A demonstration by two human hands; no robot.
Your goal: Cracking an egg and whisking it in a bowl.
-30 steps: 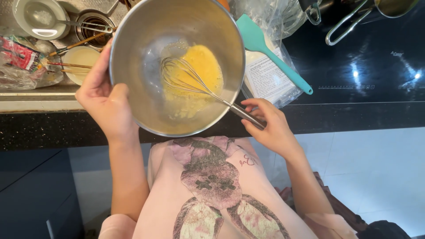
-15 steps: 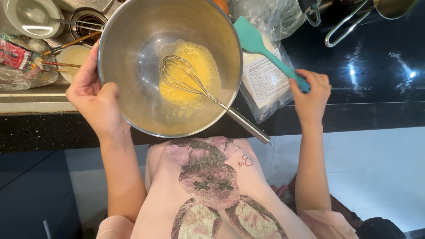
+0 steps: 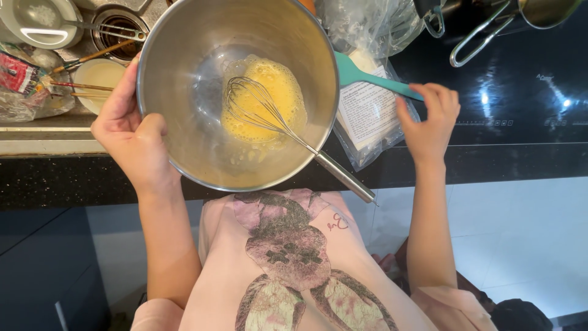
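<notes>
The left hand [image 3: 131, 138] holds the steel bowl [image 3: 184, 141] of beaten egg [image 3: 269, 98] by its nine o'clock rim, and the right hand [image 3: 429, 122], fingers loosely curled, should grip the teal spatula [image 3: 373, 81] firmly at three o'clock.

A dark speckled surface [image 3: 61, 178] is seen running across the view, with a glossy black cooktop [image 3: 520, 92] set into it on the right. At the upper left, a sink drain [image 3: 116, 24] is seen, with a white bowl [image 3: 37, 21] beside it and a small cream dish [image 3: 98, 76] nearby, across which chopsticks [image 3: 79, 89] are laid. A crumpled plastic wrapper [image 3: 24, 86] is placed at the far left. Clear plastic bags [image 3: 373, 24] are bunched at the top centre. Metal pan handles [image 3: 471, 43] are visible above the cooktop.
</notes>
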